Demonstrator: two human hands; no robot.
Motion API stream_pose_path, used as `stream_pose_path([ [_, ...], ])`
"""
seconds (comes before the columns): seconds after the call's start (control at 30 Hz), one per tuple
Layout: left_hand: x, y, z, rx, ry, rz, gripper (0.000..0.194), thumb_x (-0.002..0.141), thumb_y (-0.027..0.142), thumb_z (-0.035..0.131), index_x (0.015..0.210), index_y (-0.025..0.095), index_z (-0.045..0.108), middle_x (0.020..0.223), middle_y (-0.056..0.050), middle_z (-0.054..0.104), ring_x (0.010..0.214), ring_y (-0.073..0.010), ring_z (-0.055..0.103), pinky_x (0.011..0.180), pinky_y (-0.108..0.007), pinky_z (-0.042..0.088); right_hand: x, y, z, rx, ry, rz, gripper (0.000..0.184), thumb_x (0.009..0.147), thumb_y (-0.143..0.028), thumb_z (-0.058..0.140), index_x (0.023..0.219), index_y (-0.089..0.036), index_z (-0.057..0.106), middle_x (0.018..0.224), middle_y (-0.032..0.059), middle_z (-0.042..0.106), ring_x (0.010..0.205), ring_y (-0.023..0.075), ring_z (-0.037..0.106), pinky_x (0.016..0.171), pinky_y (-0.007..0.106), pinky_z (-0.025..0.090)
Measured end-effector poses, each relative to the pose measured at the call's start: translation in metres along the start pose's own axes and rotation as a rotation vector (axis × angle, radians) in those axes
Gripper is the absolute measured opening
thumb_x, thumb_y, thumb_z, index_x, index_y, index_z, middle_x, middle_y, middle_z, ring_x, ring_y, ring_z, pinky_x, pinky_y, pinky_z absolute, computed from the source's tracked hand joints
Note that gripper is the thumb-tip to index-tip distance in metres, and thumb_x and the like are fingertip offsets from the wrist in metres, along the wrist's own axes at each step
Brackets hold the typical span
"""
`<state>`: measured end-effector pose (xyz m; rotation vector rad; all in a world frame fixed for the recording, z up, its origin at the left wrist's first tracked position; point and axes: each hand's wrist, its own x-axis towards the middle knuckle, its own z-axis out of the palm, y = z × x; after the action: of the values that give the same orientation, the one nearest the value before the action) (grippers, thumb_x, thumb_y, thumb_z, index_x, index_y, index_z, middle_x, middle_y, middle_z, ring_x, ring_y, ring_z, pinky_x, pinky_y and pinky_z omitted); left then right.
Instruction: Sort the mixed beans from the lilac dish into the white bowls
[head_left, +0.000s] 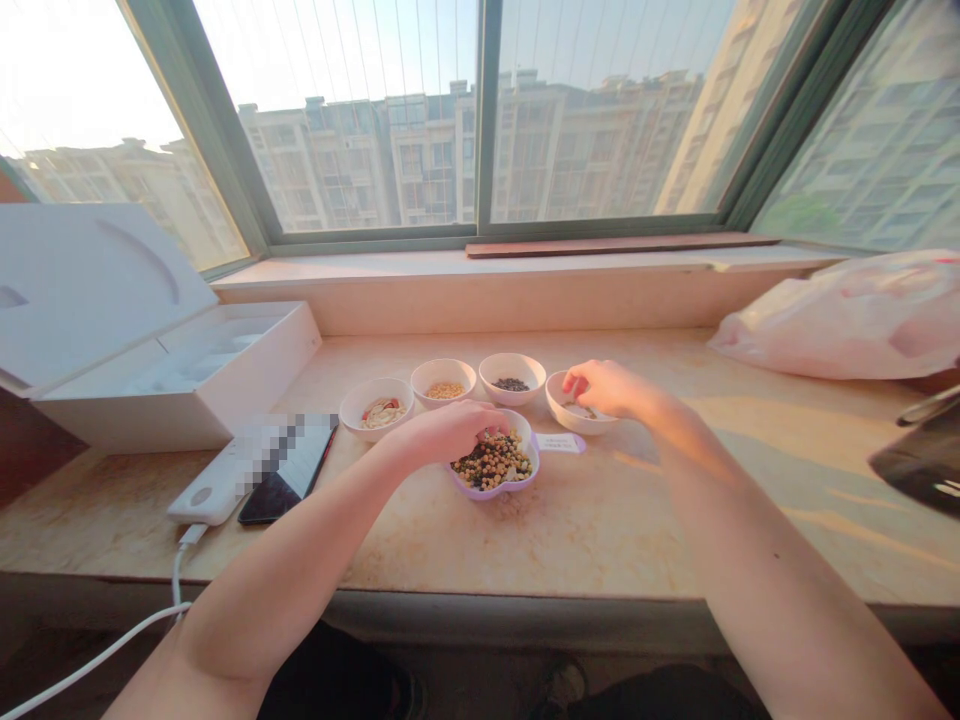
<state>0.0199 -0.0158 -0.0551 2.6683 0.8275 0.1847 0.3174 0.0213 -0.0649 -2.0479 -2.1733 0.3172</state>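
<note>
My left hand reaches into a lilac-edged, lobed bowl filled with mixed tan and dark beans; its fingers are drawn together, and what they pinch is hidden. My right hand dips into the rightmost white bowl, fingers curled together over a few pale pieces; anything between the fingertips is too small to name. Behind the lobed bowl, a white bowl has small black beans, another bowl has small yellowish grains, and the left one contains pale and reddish pieces.
A white label juts from the lobed bowl's right side. At left are an open white box, a white power bank with a cable and a dark phone. A plastic bag and a dark object are at right.
</note>
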Motion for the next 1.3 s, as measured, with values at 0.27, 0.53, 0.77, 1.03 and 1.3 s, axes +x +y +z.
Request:
stream_pose_path([
  [0.27, 0.003, -0.010, 0.006, -0.049, 0.015, 0.054, 0.053, 0.080, -0.001, 0.044, 0.119, 0.026, 0.068, 0.128, -0.006, 0.065, 0.109, -0.0204, 0.063, 0.093, -0.027, 0.044, 0.000, 0.000, 0.000, 0.009, -0.008, 0.020, 0.033, 0.066, -0.005, 0.064, 0.091, -0.023, 0.078, 0.098, 0.0041, 0.079, 0.085, 0.0200, 0.070, 0.068, 0.026, 0.048],
  [0.53, 0.002, 0.003, 0.000, -0.029, 0.100, 0.120, 0.045, 0.088, 0.003, 0.042, 0.118, 0.024, 0.068, 0.136, -0.008, 0.061, 0.114, -0.0200, 0.062, 0.096, -0.030, 0.048, -0.005, -0.007, -0.003, 0.006, -0.006, 0.022, 0.029, 0.071, -0.012, 0.067, 0.095, -0.024, 0.079, 0.100, 0.0049, 0.079, 0.083, 0.0205, 0.071, 0.068, 0.027, 0.049],
  [0.77, 0.006, -0.008, 0.002, -0.045, 0.218, 0.060, 0.041, 0.089, 0.002, 0.045, 0.115, 0.022, 0.070, 0.131, -0.006, 0.064, 0.110, -0.0184, 0.065, 0.100, -0.034, 0.050, -0.016, -0.021, -0.010, -0.015, 0.126, 0.017, 0.021, 0.084, -0.027, 0.064, 0.098, -0.022, 0.079, 0.101, 0.0078, 0.080, 0.087, 0.0225, 0.071, 0.069, 0.028, 0.048],
  [1.03, 0.004, -0.020, -0.016, -0.649, 0.527, -0.214, 0.030, 0.085, 0.009, 0.064, 0.113, 0.018, 0.068, 0.118, -0.010, 0.070, 0.102, -0.0189, 0.070, 0.091, -0.036, 0.058, -0.030, -0.049, -0.011, 0.072, 0.265, -0.063, 0.023, 0.090, -0.031, 0.058, 0.099, -0.023, 0.078, 0.100, 0.0056, 0.080, 0.081, 0.0213, 0.069, 0.066, 0.029, 0.044],
  [1.3, 0.000, -0.035, -0.027, -1.285, 0.624, -0.349, 0.042, 0.081, 0.005, 0.072, 0.120, 0.017, 0.064, 0.141, -0.015, 0.061, 0.110, -0.0198, 0.071, 0.103, -0.037, 0.056, -0.036, -0.058, -0.003, 0.139, 0.293, -0.089, 0.024, 0.091, -0.030, 0.057, 0.101, -0.023, 0.078, 0.101, 0.0070, 0.079, 0.089, 0.0238, 0.069, 0.069, 0.029, 0.045],
])
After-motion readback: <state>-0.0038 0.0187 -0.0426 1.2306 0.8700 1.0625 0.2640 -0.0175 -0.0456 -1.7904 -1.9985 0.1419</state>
